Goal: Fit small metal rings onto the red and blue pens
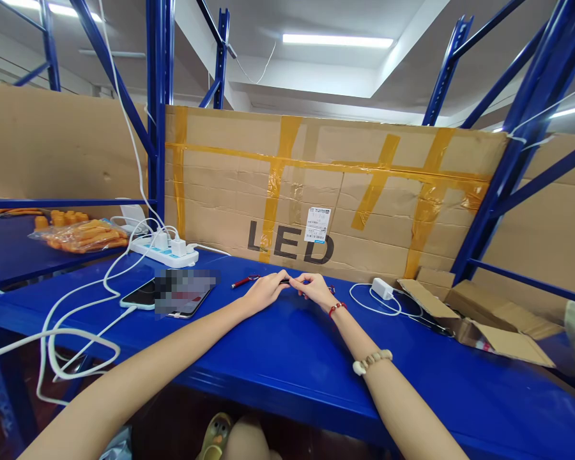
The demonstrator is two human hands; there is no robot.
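Observation:
My left hand (266, 292) and my right hand (315, 289) meet above the middle of the blue table. Their fingertips pinch the two ends of a small dark slim piece (284, 281), mostly covered by the fingers, so its kind is not clear. Just left of my left hand lies a red pen (243, 282) with its clip end toward the fingers. Something red and dark (332, 289) shows behind my right wrist, largely hidden by the hand.
Phones (141, 295) lie to the left, near a white power strip (165, 251) with looping cables. A bag of orange parts (84, 236) sits farther left. On the right are a white charger (382, 289) and an opened cardboard box (498, 313). A large carton (220, 191) stands behind.

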